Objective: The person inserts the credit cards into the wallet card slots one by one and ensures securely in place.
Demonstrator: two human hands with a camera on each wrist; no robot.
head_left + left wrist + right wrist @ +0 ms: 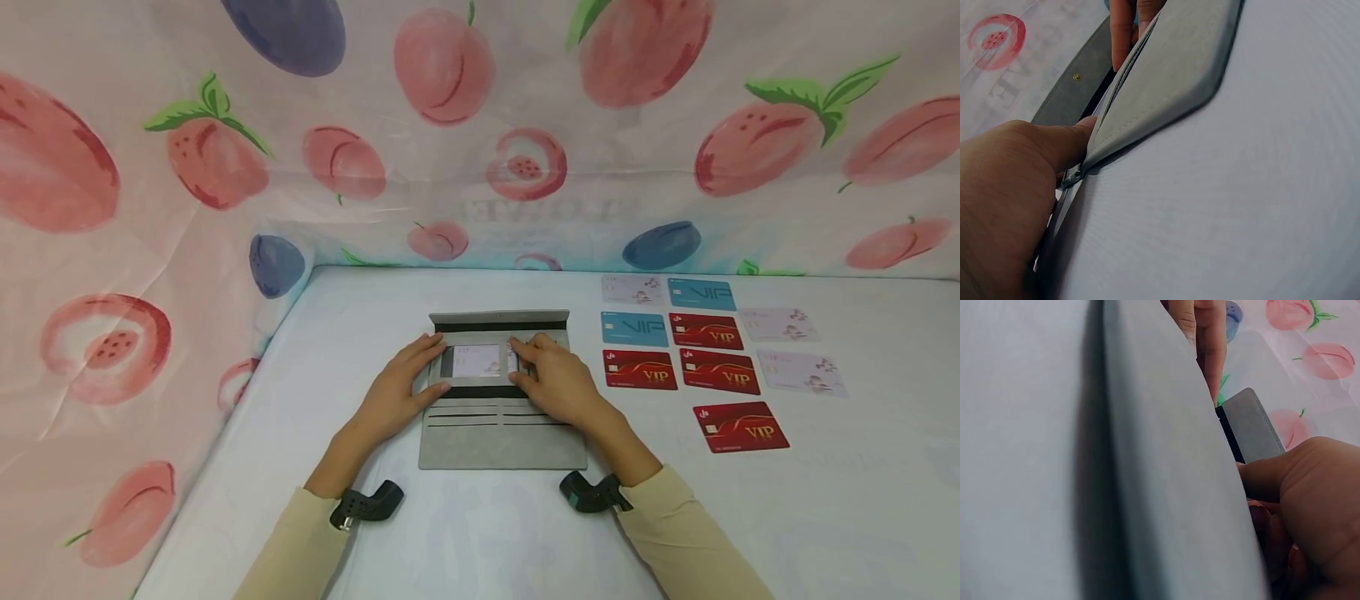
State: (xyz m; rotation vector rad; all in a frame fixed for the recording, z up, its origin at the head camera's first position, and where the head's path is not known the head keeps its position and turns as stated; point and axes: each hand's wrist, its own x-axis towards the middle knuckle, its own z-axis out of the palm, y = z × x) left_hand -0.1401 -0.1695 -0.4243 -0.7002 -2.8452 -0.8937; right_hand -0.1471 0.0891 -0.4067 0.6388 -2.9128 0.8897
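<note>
A grey wallet [502, 437] lies unfolded on the white surface, card slots toward the near side. In its upper part, a pale card [477, 362] shows in a window, with a patterned end emerging on the right. My right hand [557, 379] holds this end between thumb and forefinger, its other fingers curled in the right wrist view. At the wallet's left side rests my left hand [401, 383], fingers extended and thumb apart. The left wrist view shows that hand's thumb [1069, 140] touching the wallet's edge. The wallet hides parts of both hands in the wrist views.
To the wallet's right lie several loose cards: red VIP cards [640, 370], blue VIP cards [633, 329] and pale floral cards [801, 373]. A fruit-printed cloth [585, 225] rises behind the table and along its left side. Black wrist devices [367, 505] sit at both cuffs.
</note>
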